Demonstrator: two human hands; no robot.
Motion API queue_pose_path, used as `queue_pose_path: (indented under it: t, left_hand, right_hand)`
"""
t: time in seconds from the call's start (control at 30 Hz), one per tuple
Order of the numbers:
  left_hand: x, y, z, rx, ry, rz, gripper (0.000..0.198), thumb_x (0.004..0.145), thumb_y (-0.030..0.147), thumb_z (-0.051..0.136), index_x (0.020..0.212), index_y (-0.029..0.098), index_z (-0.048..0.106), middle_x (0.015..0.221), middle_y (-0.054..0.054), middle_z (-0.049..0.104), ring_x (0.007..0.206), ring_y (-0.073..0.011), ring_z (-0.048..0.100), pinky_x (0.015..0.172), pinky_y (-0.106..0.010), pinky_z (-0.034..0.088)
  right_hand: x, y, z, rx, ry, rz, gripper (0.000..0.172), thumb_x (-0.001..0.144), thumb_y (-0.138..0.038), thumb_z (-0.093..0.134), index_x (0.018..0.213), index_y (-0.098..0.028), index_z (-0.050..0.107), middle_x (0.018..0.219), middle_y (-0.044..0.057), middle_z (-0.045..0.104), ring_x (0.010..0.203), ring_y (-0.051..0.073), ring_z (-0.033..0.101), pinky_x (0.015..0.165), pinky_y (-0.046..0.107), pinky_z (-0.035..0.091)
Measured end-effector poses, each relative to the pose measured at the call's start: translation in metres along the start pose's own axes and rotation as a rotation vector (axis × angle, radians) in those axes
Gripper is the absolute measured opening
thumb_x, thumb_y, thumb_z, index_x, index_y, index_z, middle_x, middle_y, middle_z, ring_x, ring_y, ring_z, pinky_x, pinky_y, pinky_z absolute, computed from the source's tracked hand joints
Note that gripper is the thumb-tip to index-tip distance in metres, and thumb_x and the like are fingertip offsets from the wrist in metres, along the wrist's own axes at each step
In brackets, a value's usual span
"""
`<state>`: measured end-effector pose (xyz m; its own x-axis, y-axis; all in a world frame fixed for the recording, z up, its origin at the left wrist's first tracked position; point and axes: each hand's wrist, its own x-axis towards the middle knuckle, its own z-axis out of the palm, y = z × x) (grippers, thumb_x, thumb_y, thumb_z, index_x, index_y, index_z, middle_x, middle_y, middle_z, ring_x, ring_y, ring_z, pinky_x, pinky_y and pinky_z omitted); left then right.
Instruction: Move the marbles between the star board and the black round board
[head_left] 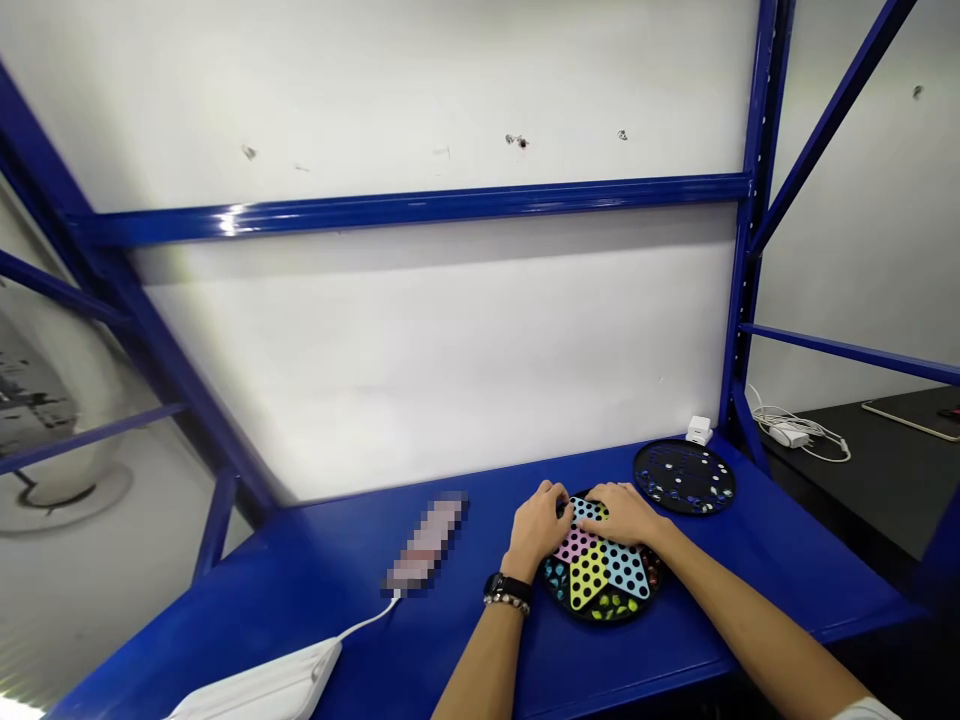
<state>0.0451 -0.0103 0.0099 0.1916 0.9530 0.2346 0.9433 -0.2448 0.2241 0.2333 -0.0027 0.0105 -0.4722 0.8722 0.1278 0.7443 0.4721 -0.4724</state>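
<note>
A Chinese checkers board [589,575], star-shaped with pink, yellow and light blue sections full of black holes, sits in a round black tray [566,609]. Blue marbles [555,577] and yellow-green marbles [613,606] lie in the tray around the star; dark red ones are partly under my right forearm. My left hand [536,522], wearing a dark band and a beaded bracelet, curls its fingers at the board's far left edge. Across the far right part lies my right hand [624,514], thumb and fingers bent on the board. Both hands hide some of the star's far points.
A round black lid or tray [684,477] with small pieces lies at the back right, near a white charger [699,430]. To the left are a pixelated flat object [427,543] and a white power strip [262,685] on the blue table [360,550]. Blue frame posts [739,300] stand behind.
</note>
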Motion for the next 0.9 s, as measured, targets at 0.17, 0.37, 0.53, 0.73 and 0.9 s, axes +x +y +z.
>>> queue_pose_path:
  t: [0.17, 0.37, 0.53, 0.73, 0.9]
  left_hand:
    - [0.002, -0.001, 0.003, 0.044, 0.01, -0.001, 0.019, 0.094, 0.036, 0.044, 0.098, 0.025, 0.059, 0.099, -0.002, 0.06, 0.084, -0.0153, 0.062, 0.067, -0.025, 0.041]
    - [0.002, 0.003, 0.005, 0.075, -0.071, 0.011, 0.028, 0.097, 0.039, 0.039, 0.106, 0.026, 0.062, 0.108, -0.003, 0.06, 0.093, -0.0164, 0.063, 0.075, -0.026, 0.044]
    - [0.002, 0.002, 0.007, 0.039, -0.089, 0.005, 0.03, 0.097, 0.04, 0.037, 0.111, 0.027, 0.06, 0.11, -0.004, 0.059, 0.092, -0.0173, 0.063, 0.076, -0.027, 0.045]
    - [0.002, -0.002, 0.009, 0.009, -0.063, 0.028, 0.03, 0.096, 0.04, 0.041, 0.118, 0.027, 0.056, 0.113, -0.004, 0.058, 0.098, -0.0181, 0.062, 0.08, -0.028, 0.046]
    - [0.001, -0.003, 0.009, 0.039, -0.087, 0.042, 0.029, 0.096, 0.042, 0.039, 0.111, 0.025, 0.058, 0.111, -0.005, 0.057, 0.099, -0.0189, 0.062, 0.08, -0.028, 0.046]
  right_hand:
    - [0.005, 0.007, 0.005, -0.034, 0.045, 0.028, 0.051, 0.084, -0.06, 0.051, 0.113, -0.022, 0.068, 0.12, 0.01, 0.067, 0.113, 0.027, 0.058, 0.107, 0.043, 0.027]
    - [0.009, 0.018, 0.003, -0.063, 0.039, 0.064, 0.054, 0.085, -0.059, 0.05, 0.12, -0.02, 0.064, 0.128, 0.012, 0.063, 0.119, 0.029, 0.054, 0.109, 0.047, 0.024]
    - [0.008, 0.023, 0.004, -0.071, 0.02, 0.028, 0.056, 0.085, -0.06, 0.05, 0.123, -0.021, 0.062, 0.132, 0.012, 0.06, 0.121, 0.028, 0.053, 0.108, 0.046, 0.028]
    - [0.008, 0.024, 0.004, -0.083, 0.014, 0.018, 0.059, 0.084, -0.061, 0.049, 0.125, -0.021, 0.062, 0.133, 0.012, 0.06, 0.12, 0.029, 0.054, 0.105, 0.043, 0.033]
    - [0.007, 0.024, 0.004, -0.085, 0.008, 0.001, 0.058, 0.084, -0.061, 0.051, 0.125, -0.022, 0.063, 0.134, 0.01, 0.06, 0.12, 0.029, 0.054, 0.103, 0.041, 0.034]
